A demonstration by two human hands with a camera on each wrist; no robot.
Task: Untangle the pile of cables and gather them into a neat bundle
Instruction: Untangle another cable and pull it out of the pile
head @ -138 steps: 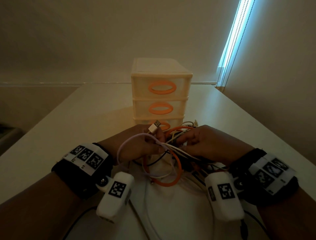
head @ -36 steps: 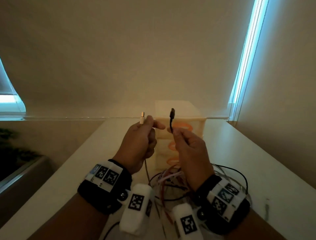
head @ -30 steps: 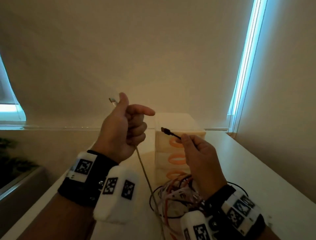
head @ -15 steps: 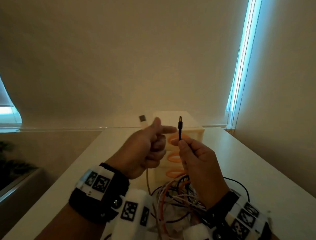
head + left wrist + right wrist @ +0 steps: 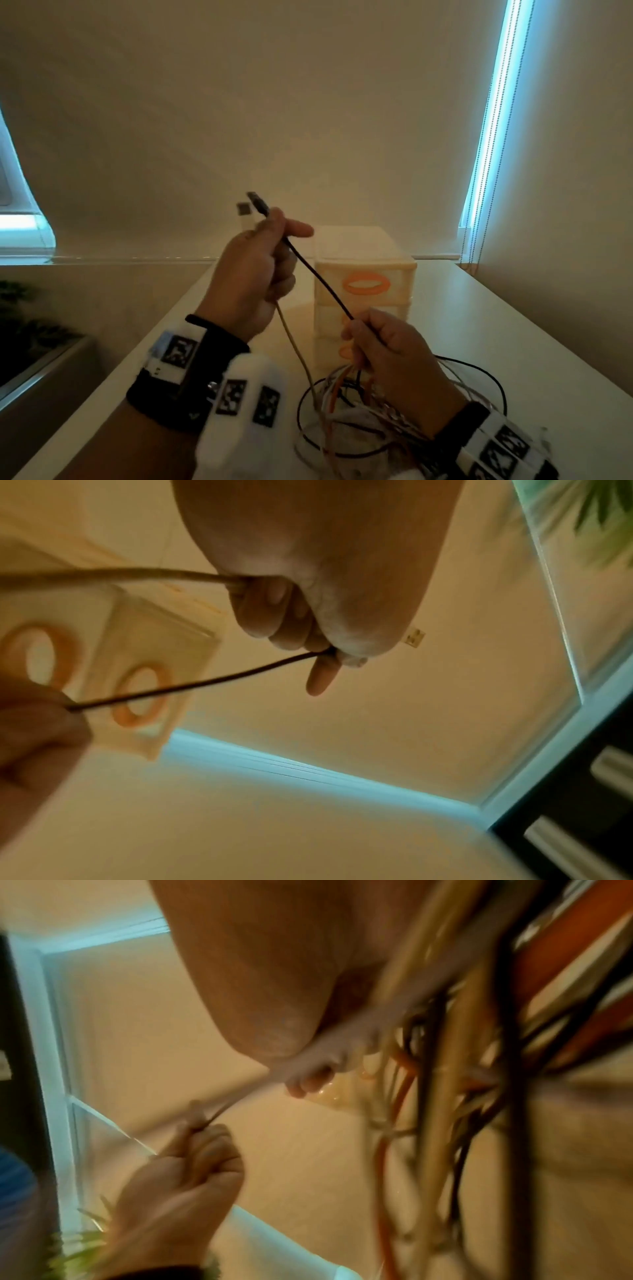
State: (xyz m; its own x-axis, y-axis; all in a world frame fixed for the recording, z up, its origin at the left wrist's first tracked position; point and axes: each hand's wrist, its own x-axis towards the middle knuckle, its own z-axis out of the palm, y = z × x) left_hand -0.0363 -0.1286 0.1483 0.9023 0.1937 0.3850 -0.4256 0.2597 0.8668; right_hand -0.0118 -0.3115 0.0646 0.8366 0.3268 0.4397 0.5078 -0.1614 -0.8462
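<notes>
Since half a second ago, the black cable's plug end has been passed across: it is now pinched in the left hand (image 5: 255,274) beside the white USB plug (image 5: 244,209), and the right hand (image 5: 394,359) has slid down the cable toward the pile.

Largest first, the pale surface (image 5: 513,342) carries a three-drawer plastic organiser (image 5: 363,274) with orange handles, and just in front of it lies the tangled cable pile (image 5: 346,421), partly under the right wrist. From that pile a beige cable (image 5: 294,346) rises into the curled left fingers, and the black cable (image 5: 318,277) is stretched taut between the two hands. The left hand is closed round both cable ends, forefinger extended; the right hand is closed in a thumb-and-finger pinch on the black cable.

For this step to go well, both plugs are best kept level in the left hand while the black cable is drawn through a loose right-hand pinch, so that snags are felt early. Where a loop catches in the pile, it is probably better lifted clear than pulled tight.
</notes>
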